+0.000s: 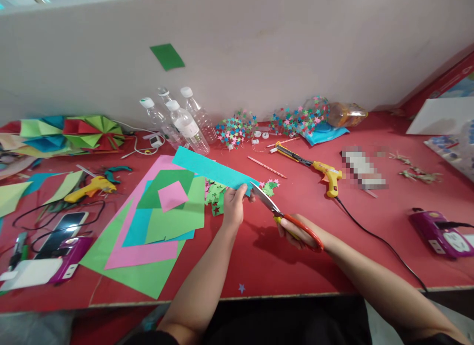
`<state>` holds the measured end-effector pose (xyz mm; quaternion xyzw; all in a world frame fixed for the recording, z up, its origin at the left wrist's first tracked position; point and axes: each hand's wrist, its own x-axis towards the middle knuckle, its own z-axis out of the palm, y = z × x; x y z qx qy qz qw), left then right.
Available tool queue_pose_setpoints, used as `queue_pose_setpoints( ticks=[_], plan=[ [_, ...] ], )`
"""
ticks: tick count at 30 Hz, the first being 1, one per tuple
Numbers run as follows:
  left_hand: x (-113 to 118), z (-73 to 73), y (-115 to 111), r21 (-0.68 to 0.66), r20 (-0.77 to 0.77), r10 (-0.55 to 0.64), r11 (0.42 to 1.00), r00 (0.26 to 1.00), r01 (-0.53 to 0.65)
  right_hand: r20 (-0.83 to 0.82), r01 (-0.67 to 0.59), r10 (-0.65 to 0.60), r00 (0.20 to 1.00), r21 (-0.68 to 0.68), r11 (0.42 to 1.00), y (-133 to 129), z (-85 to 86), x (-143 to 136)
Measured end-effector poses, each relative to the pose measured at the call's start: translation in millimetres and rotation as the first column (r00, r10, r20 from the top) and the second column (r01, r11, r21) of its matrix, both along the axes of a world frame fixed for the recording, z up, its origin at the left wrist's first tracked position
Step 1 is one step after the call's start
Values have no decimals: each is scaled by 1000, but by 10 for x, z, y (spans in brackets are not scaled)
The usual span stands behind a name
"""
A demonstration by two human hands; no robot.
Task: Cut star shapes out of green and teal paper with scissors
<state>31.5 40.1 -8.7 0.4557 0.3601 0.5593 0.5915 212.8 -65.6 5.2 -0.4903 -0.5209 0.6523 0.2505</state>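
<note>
My left hand (234, 206) pinches a blue paper strip (211, 169) above the red bench (259, 271); my right hand (294, 229), closed round scissors (305, 231), sets blades (267, 200) at its near end. Holding it taut should steady the cut.

Paper sheets (176, 222) lay left of the scissors (269, 201), bottles (186, 126) stood behind the sheets, a glue gun (328, 176) lay farther right.

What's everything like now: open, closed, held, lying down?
Left hand: closed on the strip
Right hand: closed around the scissors
Blue strip: held
Scissors: held, blades at the strip
Bottles: capped
Glue guns: lying down
Straw: lying down
Phone: lying down
</note>
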Motion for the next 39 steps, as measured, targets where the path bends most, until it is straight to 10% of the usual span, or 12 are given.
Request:
queue_pose_setpoints(
  ticks=[28,39],
  plan=[
    [88,128,-90,-328,108,-120,933,987,149,80,164,-161,984,-33,986,-5,-113,-96],
    [79,121,-74,-240,41,-55,969,998,63,100,141,-136,986,-49,989,-6,-57,-98]
  ],
)
